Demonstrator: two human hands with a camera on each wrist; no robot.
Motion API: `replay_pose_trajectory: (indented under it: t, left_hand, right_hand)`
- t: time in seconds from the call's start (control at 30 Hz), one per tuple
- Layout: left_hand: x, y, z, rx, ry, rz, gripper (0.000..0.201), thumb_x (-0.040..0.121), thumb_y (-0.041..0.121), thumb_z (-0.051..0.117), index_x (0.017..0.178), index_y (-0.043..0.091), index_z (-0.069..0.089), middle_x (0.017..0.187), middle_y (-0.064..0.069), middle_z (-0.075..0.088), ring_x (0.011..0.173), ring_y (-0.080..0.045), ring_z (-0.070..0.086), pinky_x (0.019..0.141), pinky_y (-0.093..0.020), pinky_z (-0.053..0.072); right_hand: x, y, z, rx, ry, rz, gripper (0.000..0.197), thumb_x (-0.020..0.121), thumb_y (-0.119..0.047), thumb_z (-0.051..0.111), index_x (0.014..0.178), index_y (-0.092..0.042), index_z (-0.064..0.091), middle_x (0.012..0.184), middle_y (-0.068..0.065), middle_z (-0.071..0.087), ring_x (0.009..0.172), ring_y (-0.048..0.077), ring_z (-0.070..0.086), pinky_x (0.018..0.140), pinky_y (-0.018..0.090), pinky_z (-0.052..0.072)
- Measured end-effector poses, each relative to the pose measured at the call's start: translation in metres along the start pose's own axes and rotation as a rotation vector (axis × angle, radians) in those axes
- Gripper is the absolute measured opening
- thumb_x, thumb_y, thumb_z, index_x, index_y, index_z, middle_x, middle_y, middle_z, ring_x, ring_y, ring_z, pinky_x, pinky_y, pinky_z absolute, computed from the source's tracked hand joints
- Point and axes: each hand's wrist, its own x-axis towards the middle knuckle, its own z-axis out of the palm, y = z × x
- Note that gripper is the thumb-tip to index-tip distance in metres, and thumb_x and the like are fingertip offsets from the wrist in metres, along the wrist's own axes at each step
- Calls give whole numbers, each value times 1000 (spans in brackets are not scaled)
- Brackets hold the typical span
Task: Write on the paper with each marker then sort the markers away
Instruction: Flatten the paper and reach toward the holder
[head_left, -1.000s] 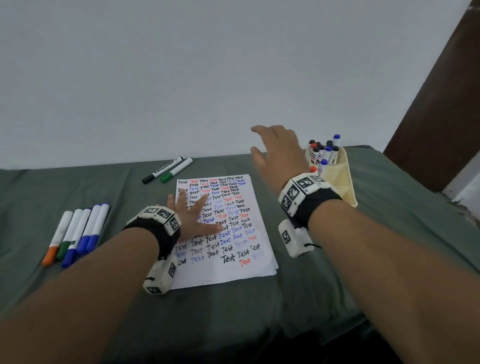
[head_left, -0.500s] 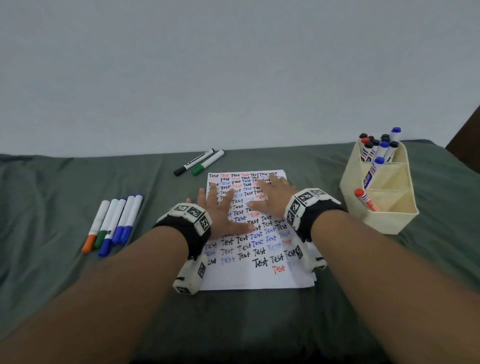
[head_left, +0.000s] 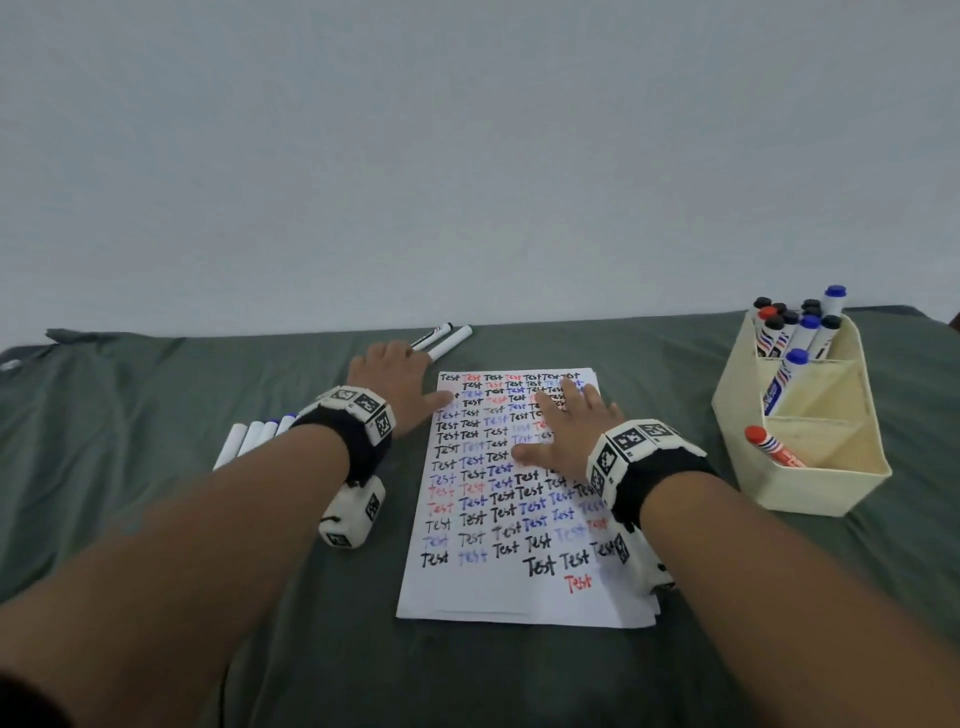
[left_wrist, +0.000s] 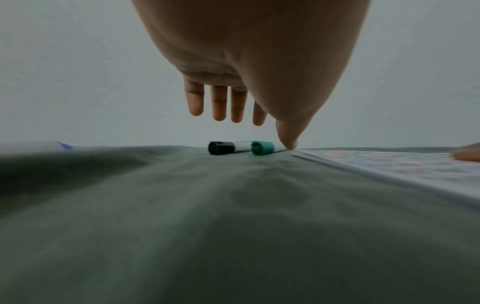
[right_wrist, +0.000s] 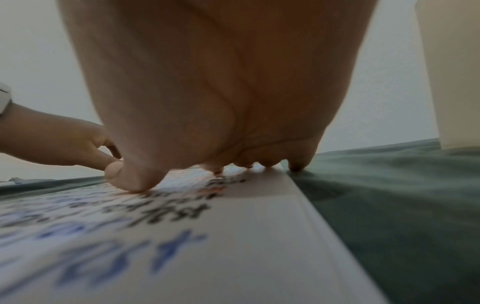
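Paper (head_left: 511, 519), covered in rows of "Test" in black, red and blue, is lying flat on the table's green cloth (head_left: 156, 415). Right hand (head_left: 566, 431) is pressing it with fingers (right_wrist: 215, 168) spread straight, holding nothing. Left hand (head_left: 395, 384) is reaching beside the sheet's far left corner, fingers (left_wrist: 219, 102) extended and empty, above the black-capped marker (left_wrist: 221, 147) and green-capped marker (left_wrist: 262, 147). Four white markers (head_left: 249, 436) are lying at left. Cream organizer (head_left: 810, 483) is standing at right, holding more markers (head_left: 800, 327).
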Motion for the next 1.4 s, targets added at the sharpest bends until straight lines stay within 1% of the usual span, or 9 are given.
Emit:
replay_pose_trajectory:
  t: [0.27, 0.47, 0.7, 0.8, 0.9, 0.97, 1.03, 1.13, 1.4]
  left_hand:
    - [38, -41, 1, -40, -29, -6, 60, 88, 60, 60, 139, 30, 48, 135, -3, 49, 125, -27, 47, 98, -44, 48]
    - [50, -15, -6, 1, -96, 87, 39, 94, 56, 55, 117, 24, 61, 108, 1, 64, 94, -20, 58, 73, -33, 46]
    - [37, -16, -17, -122, -33, 26, 26, 98, 20, 51, 117, 18, 70, 94, -1, 67, 79, -20, 62, 66, -29, 47]
    - [19, -15, -28, -232, 64, 130, 24, 97, 20, 52, 112, 24, 70, 75, 11, 59, 63, -10, 55, 53, -25, 35]
    - [-3, -3, -42, -260, 87, 345, 22, 95, 22, 52, 107, 27, 70, 81, 12, 62, 67, -6, 55, 56, -21, 35]
    - [-15, 9, -49, -279, 105, 468, 19, 94, 24, 54, 106, 26, 69, 89, 11, 65, 77, -8, 57, 67, -21, 39]
    - [-23, 22, -53, -296, 139, 536, 16, 93, 24, 56, 104, 25, 67, 88, 13, 60, 81, -9, 55, 74, -22, 41]
    - [-27, 40, -55, -307, 190, 530, 12, 94, 29, 55, 103, 23, 60, 88, 11, 56, 81, -10, 50, 73, -25, 37]
    - [-26, 56, -46, -260, -71, 439, 18, 106, 42, 38, 106, 27, 49, 79, 7, 53, 69, -13, 54, 57, -29, 34]
  right_hand:
    - [-1, 1, -3, 22, -9, -13, 99, 86, -85, 33, 161, -33, -4, 169, 5, -15, 156, 32, -10, 124, 57, 5]
    - [-4, -1, -8, 39, -11, -16, 96, 88, -83, 35, 161, -31, 1, 169, 6, -12, 156, 32, -7, 124, 57, 9]
    - [-9, -5, -21, 85, 225, -72, 77, 95, -63, 51, 155, -21, 27, 164, 6, 23, 150, 30, 25, 118, 50, 32]
    - [-12, -5, -21, 139, 359, -121, 80, 96, -49, 60, 157, -25, 15, 167, 7, 12, 153, 32, 17, 121, 46, 25]
    - [-14, -6, -24, 140, 459, -152, 83, 96, -41, 61, 159, -26, 10, 167, 7, 10, 152, 33, 15, 123, 46, 23]
    - [-15, -6, -27, 132, 492, -178, 64, 99, -37, 57, 155, -24, 28, 156, 5, 36, 142, 30, 34, 114, 43, 38]
    - [-18, -9, -30, 147, 485, -176, 30, 102, -32, 50, 131, -24, 54, 121, 1, 63, 109, 23, 55, 84, 36, 50]
    - [-20, -12, -33, 187, 444, -159, 18, 105, -32, 46, 111, -23, 61, 98, -2, 67, 80, 18, 54, 67, 32, 42]
    - [-18, -8, -32, 237, 392, -213, 14, 102, -29, 54, 111, -24, 64, 104, -1, 67, 87, 17, 56, 78, 36, 49]
